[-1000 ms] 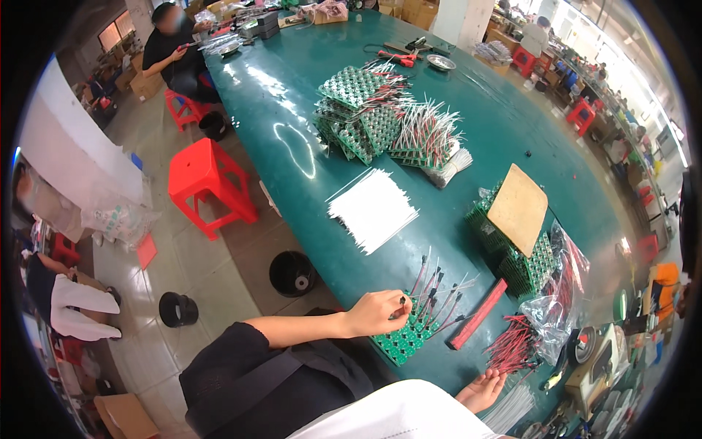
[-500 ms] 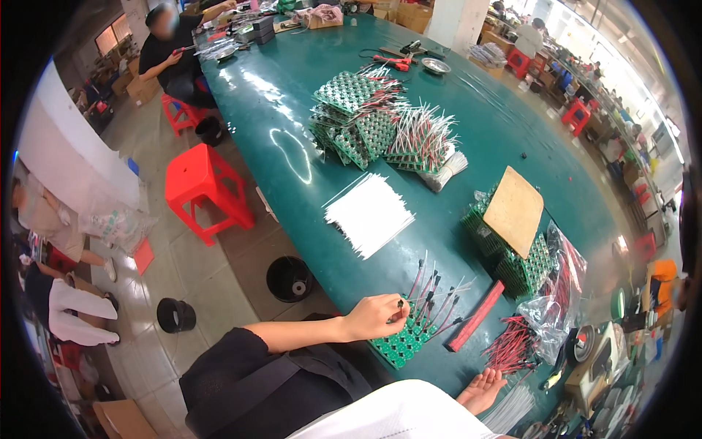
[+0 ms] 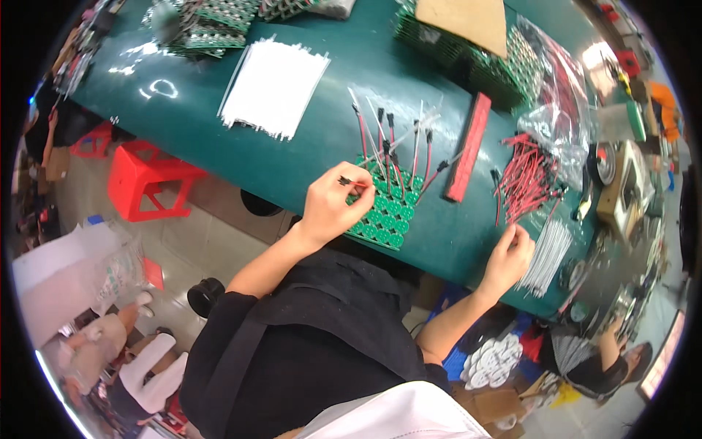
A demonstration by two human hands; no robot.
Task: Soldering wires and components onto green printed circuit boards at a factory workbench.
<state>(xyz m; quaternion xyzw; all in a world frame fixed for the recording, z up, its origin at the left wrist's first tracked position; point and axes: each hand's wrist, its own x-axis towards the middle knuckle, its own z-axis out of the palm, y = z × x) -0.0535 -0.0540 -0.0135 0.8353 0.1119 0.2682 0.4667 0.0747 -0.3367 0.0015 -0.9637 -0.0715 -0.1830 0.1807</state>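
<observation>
My left hand is closed in a pinch on a red wire with a black connector, over the left side of a green circuit board panel. Several red-and-black wires with black connectors stand up from the panel's far half, with pale thin strips among them. To the right, my right hand has thumb and forefinger pressed together at the near edge of a heap of red wires. Whatever is between those fingertips, if anything, is too small to tell. A single wire lies just beyond them.
Between panel and heap lies a red bar. White thin strips lie far left; a grey-white bundle is beside my right hand. Stacked boards under a tan sheet and a plastic bag stand behind. A red stool is left.
The view has turned down and shifted. My right hand has gone from open, palm up, to a pinch by the red wires. My left hand still grips a connector at the panel.
</observation>
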